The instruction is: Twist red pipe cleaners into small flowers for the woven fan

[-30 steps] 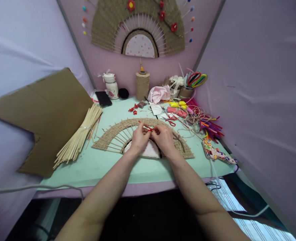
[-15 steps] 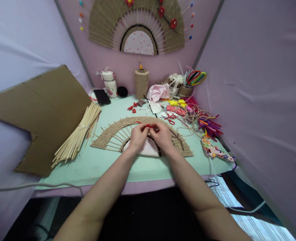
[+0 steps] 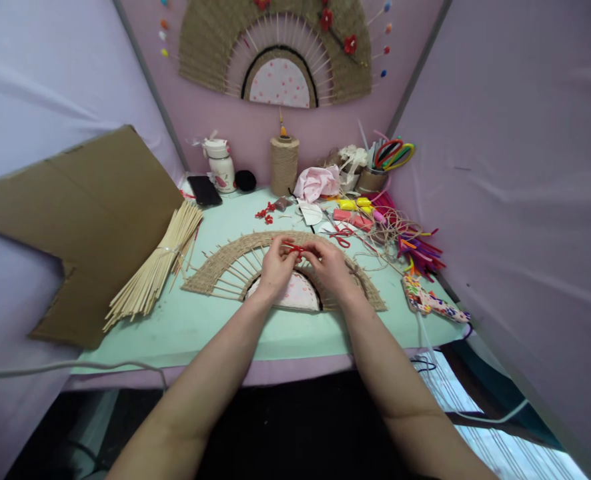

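Both of my hands are raised over the middle of a woven fan (image 3: 215,273) with bare sticks and a dotted half-round centre. Between them is a thin red pipe cleaner (image 3: 292,247), bent into small shapes. My left hand (image 3: 277,267) pinches its left part, and my right hand (image 3: 328,263) pinches its right part with the fingertips close to the left ones. The fingertips partly hide the red piece. Small red flower pieces (image 3: 265,213) lie on the table behind the fan.
Bundled sticks (image 3: 155,267) and cardboard (image 3: 85,227) stand at left. Red scissors (image 3: 342,235), clay packs (image 3: 353,219), pipe cleaners (image 3: 418,250) and a glue gun (image 3: 433,303) lie at right. A twine spool (image 3: 284,165), bottle (image 3: 220,167) and phone (image 3: 204,191) are behind.
My right hand has turned and moved slightly right. More of the red pipe cleaner shows between my fingers, and its long end no longer sticks out to the left.
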`<state>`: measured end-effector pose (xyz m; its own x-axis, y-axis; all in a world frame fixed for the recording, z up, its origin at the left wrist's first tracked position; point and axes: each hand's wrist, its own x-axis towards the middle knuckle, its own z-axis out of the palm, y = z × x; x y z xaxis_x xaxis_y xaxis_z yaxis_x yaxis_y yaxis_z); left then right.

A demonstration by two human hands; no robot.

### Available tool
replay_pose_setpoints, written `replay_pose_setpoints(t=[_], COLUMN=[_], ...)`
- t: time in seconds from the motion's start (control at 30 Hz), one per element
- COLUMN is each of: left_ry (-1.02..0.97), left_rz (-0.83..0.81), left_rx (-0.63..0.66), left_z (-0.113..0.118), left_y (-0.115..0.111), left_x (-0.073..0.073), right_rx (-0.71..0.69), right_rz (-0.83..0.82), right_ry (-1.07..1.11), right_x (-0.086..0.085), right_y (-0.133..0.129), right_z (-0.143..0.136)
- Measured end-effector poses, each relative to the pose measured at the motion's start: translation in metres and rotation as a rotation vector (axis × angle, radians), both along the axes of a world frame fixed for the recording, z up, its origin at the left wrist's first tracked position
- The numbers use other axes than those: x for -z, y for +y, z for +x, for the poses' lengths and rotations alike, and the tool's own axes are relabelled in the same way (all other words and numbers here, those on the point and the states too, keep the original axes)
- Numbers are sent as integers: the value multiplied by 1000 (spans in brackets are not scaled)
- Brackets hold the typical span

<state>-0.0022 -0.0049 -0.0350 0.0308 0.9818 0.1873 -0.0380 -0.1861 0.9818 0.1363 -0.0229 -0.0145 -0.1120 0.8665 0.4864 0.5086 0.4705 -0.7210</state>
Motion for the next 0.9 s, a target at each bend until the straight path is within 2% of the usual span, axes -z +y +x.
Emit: replay_pose_setpoints(t=[0.17,0.33,0.47,0.63,0.9], left_ry=[55,52,85,31,-168], left_rz=[6,-18,-8,-59,-211], left_rx=[-4,-42,-96,-62,31], left_z=[0,1,1,1,2], left_y=[1,0,-2,-3,-3], left_x=[0,-2,-4,-8,-10], right_rx=[44,58,87,92,67], right_rz=[80,122,49,-85,-145], right_ry=[-139,-175,-50,129,135], right_x=[2,4,5,2,0], right_y=[0,-1,-2,-3,-1], right_z=[0,0,-5,-9,-3])
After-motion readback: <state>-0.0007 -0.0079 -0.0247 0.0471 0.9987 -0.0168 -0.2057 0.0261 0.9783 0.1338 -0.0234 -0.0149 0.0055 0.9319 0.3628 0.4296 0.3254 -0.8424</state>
